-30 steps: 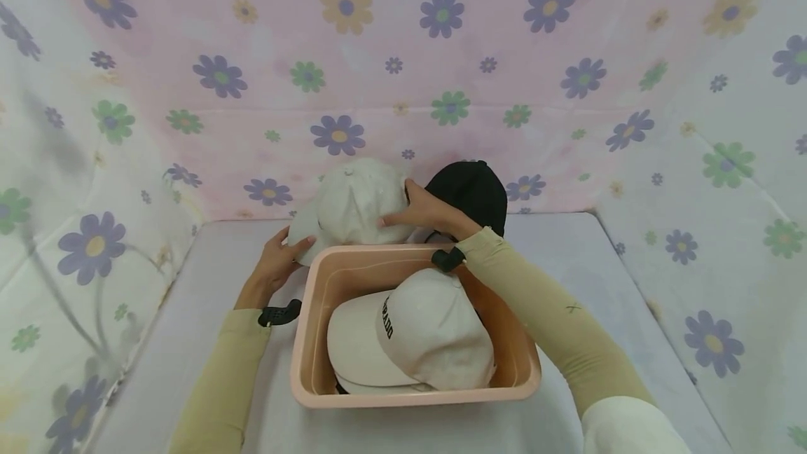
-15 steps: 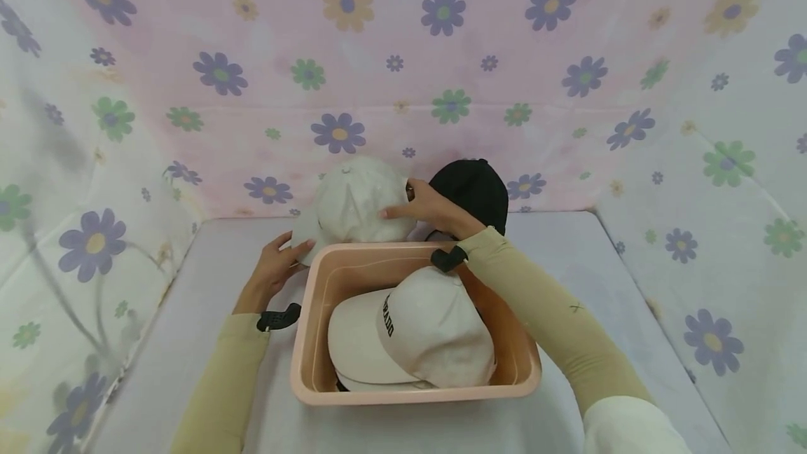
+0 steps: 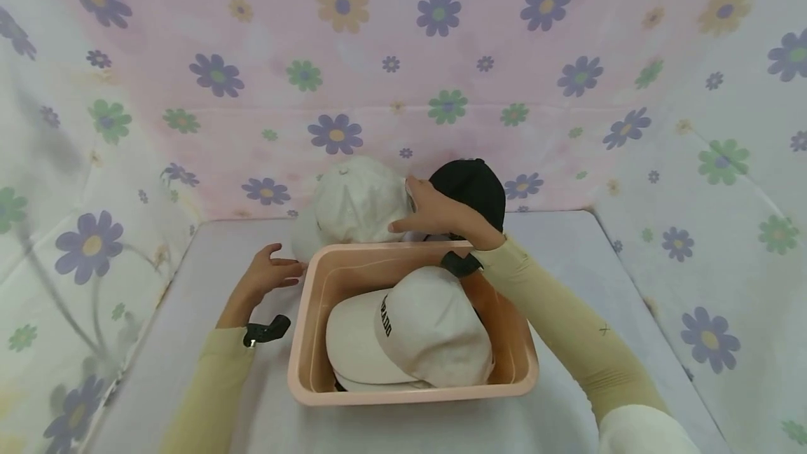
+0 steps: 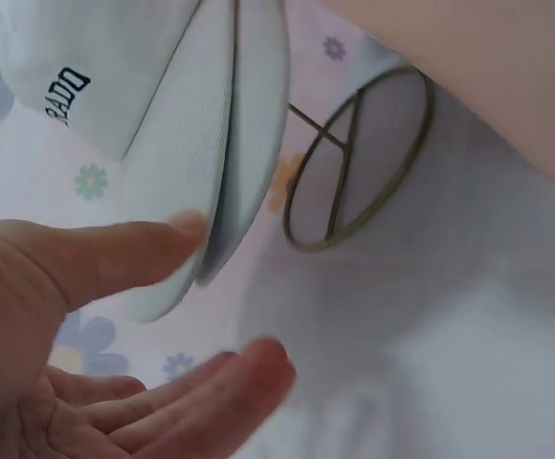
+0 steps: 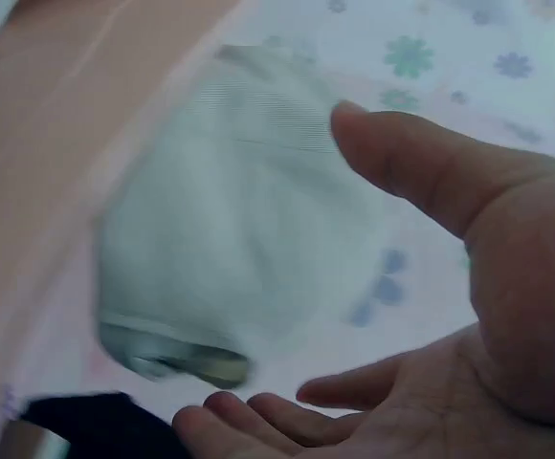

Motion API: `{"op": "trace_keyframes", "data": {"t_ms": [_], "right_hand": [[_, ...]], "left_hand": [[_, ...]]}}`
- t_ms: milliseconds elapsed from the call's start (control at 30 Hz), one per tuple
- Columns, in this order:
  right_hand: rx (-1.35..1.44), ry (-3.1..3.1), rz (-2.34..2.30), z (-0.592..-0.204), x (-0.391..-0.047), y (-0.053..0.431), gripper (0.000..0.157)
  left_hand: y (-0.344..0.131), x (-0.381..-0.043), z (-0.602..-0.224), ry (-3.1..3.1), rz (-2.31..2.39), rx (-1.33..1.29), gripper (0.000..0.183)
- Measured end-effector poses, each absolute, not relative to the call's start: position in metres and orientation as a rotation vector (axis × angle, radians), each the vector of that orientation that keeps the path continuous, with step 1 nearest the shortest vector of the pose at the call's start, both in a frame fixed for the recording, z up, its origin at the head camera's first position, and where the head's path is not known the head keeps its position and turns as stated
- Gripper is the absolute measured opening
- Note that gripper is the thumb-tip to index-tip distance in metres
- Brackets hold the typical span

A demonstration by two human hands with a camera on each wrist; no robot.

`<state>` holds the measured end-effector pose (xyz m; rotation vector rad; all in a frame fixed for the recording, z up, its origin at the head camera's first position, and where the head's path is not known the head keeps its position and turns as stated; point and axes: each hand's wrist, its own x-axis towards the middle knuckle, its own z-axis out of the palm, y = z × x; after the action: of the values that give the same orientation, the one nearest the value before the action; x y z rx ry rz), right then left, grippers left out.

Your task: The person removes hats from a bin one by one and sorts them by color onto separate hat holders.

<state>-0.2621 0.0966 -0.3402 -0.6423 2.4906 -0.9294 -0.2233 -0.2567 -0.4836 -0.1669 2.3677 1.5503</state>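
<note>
White caps (image 3: 362, 202), at least two stacked with brims pointing left, sit behind the tub. In the left wrist view, dark letters mark the front cap (image 4: 153, 143), and a brass-coloured wire ring stand (image 4: 344, 148) shows beyond the brims. My left hand (image 3: 267, 275) is beside the brims, fingers spread, the thumb close to the brim edge; whether it touches cannot be told. My right hand (image 3: 438, 214) is at the back of the caps, thumb and fingers apart. The right wrist view shows a gap between these fingers and the white cap (image 5: 249, 210).
A peach plastic tub (image 3: 412, 396) stands in front, with a beige lettered cap (image 3: 438, 328) on top of others inside. A black cap (image 3: 476, 191) sits behind my right hand. Flower-printed cloth (image 3: 403, 83) walls the table (image 3: 561, 258) at back and sides.
My left hand has let go of the brim and drawn slightly down and left. My right hand has loosened from the cap's back and shifted slightly right. The white caps stay in place.
</note>
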Motion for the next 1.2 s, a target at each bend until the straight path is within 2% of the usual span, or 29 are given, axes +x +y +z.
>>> {"op": "trace_keyframes", "data": {"t_ms": [233,433,633,800,1033,1200], "right_hand": [[-0.811,2.632,-0.903,-0.295,-0.218,0.131,0.09],[-0.878,2.619,-0.967,-0.287,-0.179,0.165,0.085],[-0.924,2.608,-0.888,-0.313,-0.145,0.198,0.081],[-0.908,2.577,-0.864,-0.343,-0.12,0.218,0.079],[-0.837,2.57,-0.882,-0.385,-0.106,0.224,0.081],[-0.768,2.606,-0.901,-0.41,-0.093,0.225,0.085]], "left_hand": [[-0.261,-0.205,-0.468,2.679,1.179,-0.082,0.083],[-0.266,-0.198,-0.433,2.884,1.261,0.08,0.067],[-0.249,-0.196,-0.391,3.057,1.489,0.363,0.049],[-0.216,-0.198,-0.366,3.059,1.559,0.653,0.042],[-0.158,-0.189,-0.347,2.885,1.601,1.031,0.037],[-0.113,-0.179,-0.346,2.727,1.454,1.224,0.038]]}}
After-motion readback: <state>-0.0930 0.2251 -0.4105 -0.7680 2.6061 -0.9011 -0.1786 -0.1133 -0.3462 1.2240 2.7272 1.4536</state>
